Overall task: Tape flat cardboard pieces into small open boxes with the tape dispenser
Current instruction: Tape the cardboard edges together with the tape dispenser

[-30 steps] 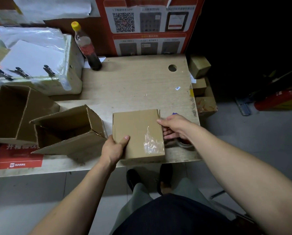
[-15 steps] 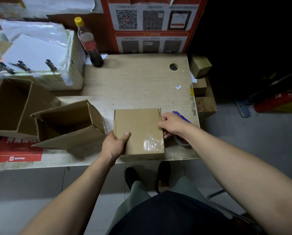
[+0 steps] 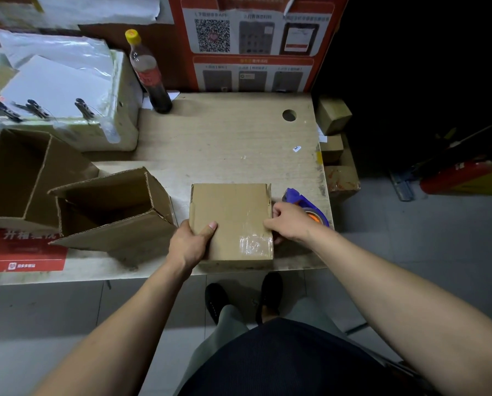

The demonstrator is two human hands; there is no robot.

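Head view: box (image 3: 230, 212) on worktop (image 3: 239, 138).
Left hand (image 3: 192, 241): grips box's 8 o'clock edge.
Right hand (image 3: 289, 221): pinches its 3 o'clock edge; tape dispenser (image 3: 306, 204) beside.

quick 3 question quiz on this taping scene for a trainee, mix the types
1. True or false: the tape dispenser lies to the left of the small cardboard box.
2. Which hand has its thumb on top of the small cardboard box? A) left hand B) right hand
3. Fill in: the bottle at the back of the table has a ____ cap.

Key: 1 false; 2 A; 3 yellow
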